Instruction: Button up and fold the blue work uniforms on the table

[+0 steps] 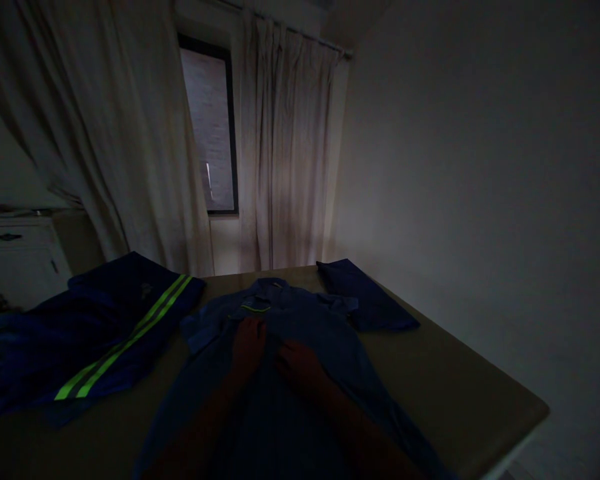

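Note:
A blue short-sleeved collared shirt (325,327) lies spread out face up, its collar pointing away from me and a thin yellow-green line over the chest pocket. My left hand (249,343) is on the chest just below that pocket, its fingers bent and closed on the cloth. Close beside it, my right hand (300,365) has its fingertips bunched together at the middle of the shirt front. Dim light hides the fine detail at the fingertips and any buttons.
The shirt lies on a brownish table or bed top (460,380). To its left is a heaped dark blue garment (125,300) with yellow-green stripes; a folded dark blue cloth (367,297) lies at the back right. A wall (480,200) borders the right side; curtains (290,147) hang behind.

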A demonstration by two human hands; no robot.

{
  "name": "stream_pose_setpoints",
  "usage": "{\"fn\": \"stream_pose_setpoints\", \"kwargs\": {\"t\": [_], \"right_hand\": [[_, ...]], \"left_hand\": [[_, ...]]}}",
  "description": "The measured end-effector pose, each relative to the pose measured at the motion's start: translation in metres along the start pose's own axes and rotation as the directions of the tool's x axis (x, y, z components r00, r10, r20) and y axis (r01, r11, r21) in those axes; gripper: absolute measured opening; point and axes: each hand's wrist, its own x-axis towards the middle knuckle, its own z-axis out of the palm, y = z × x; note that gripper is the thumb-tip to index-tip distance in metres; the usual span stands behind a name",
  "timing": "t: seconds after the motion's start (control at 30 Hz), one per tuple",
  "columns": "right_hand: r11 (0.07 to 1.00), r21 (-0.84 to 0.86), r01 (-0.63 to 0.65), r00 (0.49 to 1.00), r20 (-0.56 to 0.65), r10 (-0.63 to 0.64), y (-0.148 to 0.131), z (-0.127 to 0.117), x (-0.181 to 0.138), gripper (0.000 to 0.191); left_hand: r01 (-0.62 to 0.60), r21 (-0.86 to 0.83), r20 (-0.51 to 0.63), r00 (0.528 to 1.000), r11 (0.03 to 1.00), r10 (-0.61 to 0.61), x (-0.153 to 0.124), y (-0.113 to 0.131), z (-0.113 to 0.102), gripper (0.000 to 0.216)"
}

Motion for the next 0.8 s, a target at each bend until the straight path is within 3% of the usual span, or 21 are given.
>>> {"fn": "stream_pose_setpoints", "kwargs": {"t": [0.23, 0.4, 0.53, 0.67, 0.8], "right_hand": [[0.997, -0.024, 0.079, 0.997, -0.018, -0.079, 0.002, 0.002, -0.003, 0.017], [0.989, -0.079, 0.123, 0.989, -0.074, -0.129, -0.002, -0.002, -0.004, 0.025], [0.992, -0.019, 0.126, 0.984, -0.12, -0.128, -0.003, -0.004, -0.007, 0.028], [0.994, 0.033, 0.101, 0.99, -0.107, -0.097, -0.004, -0.005, -0.007, 0.024], [0.996, 0.06, 0.072, 0.994, -0.088, -0.067, -0.005, -0.005, -0.005, 0.023]], "left_hand": [[0.01, -0.028, 0.136, 0.991, 1.0, -0.006, -0.058, 0.006, -0.005, 0.028], [0.136, -0.111, 0.171, 0.978, 0.985, -0.116, -0.065, 0.018, -0.009, 0.033], [0.138, -0.194, 0.226, 0.97, 0.971, -0.093, -0.065, 0.021, -0.012, 0.033], [0.079, -0.335, 0.14, 0.99, 0.939, -0.033, -0.069, 0.02, -0.013, 0.024], [0.063, -0.375, 0.073, 0.997, 0.925, -0.039, -0.068, 0.02, -0.012, 0.022]]}}
